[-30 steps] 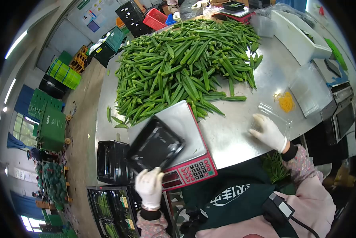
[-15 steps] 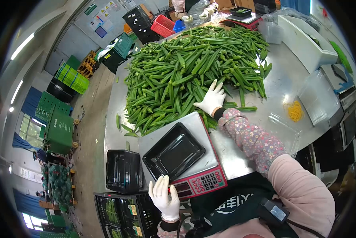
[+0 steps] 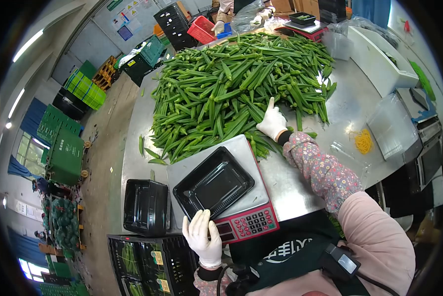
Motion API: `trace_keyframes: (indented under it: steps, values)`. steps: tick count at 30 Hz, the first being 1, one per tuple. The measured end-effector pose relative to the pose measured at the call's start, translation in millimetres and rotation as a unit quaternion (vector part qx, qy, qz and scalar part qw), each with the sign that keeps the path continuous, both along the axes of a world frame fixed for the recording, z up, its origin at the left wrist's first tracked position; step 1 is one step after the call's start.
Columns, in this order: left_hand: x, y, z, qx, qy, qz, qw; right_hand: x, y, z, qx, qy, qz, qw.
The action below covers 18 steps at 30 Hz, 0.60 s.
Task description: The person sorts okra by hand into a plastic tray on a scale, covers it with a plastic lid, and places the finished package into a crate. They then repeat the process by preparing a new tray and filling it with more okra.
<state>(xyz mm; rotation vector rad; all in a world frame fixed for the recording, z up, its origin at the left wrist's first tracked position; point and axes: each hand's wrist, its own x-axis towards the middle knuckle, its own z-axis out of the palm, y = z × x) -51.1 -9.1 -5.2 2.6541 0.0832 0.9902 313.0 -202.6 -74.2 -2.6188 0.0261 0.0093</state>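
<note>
A large heap of green okra [image 3: 221, 93] covers the middle of the metal table. At its right front edge is my right hand [image 3: 272, 122], white-gloved, index finger stretched toward the pods and the other fingers curled; what they hold, if anything, is hidden. An empty black tray [image 3: 214, 183] lies tilted in angle on the red scale [image 3: 255, 223]. My left hand [image 3: 202, 238], also gloved, is at the tray's near edge, fingers extended and holding nothing.
Stacked black trays [image 3: 145, 207] stand left of the scale, above a black crate [image 3: 152, 266] with packed okra. Yellow rubber bands [image 3: 363, 141] and a white foam box [image 3: 381, 61] are on the right. Across the table a co-worker's gloved hands [image 3: 218, 27] show.
My right hand has moved slightly right, and its spread fingers have curled except the index. My left hand stays by the tray. The co-worker's hand has moved left and down.
</note>
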Motion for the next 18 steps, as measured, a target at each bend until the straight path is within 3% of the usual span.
trace_keyframes:
  steps: [5, 9, 10, 11, 13, 14, 15, 17, 18]
  values:
    - [0, 2, 6, 0.012, -0.016, -0.004, 1.000, -2, -35, -1, 0.101, 0.001, 0.073, 0.992]
    - [-6, 8, 2, -0.012, -0.015, 0.019, 1.000, 1, -84, -30, 0.349, 0.020, 0.096, 0.932]
    - [-7, 9, 0, -0.016, -0.022, 0.023, 0.999, -17, -93, -3, 0.465, 0.061, 0.141, 0.872]
    - [-8, 10, 0, -0.022, -0.020, 0.030, 0.999, -21, -108, 14, 0.444, 0.122, 0.151, 0.875]
    - [-7, 12, -2, -0.040, -0.031, 0.040, 0.998, -19, -133, 11, 0.638, 0.258, 0.127, 0.715]
    - [-7, 12, -1, -0.054, -0.029, 0.047, 0.997, -18, -142, 6, 0.724, 0.295, 0.104, 0.615]
    - [-5, 12, -2, -0.070, -0.031, 0.056, 0.995, -27, -147, 18, 0.769, 0.296, 0.112, 0.556]
    - [-2, 14, -7, -0.096, -0.035, 0.067, 0.993, -34, -155, 24, 0.808, 0.304, 0.119, 0.490]
    - [0, 13, -9, -0.097, -0.035, 0.065, 0.993, -36, -157, 24, 0.808, 0.303, 0.117, 0.491]
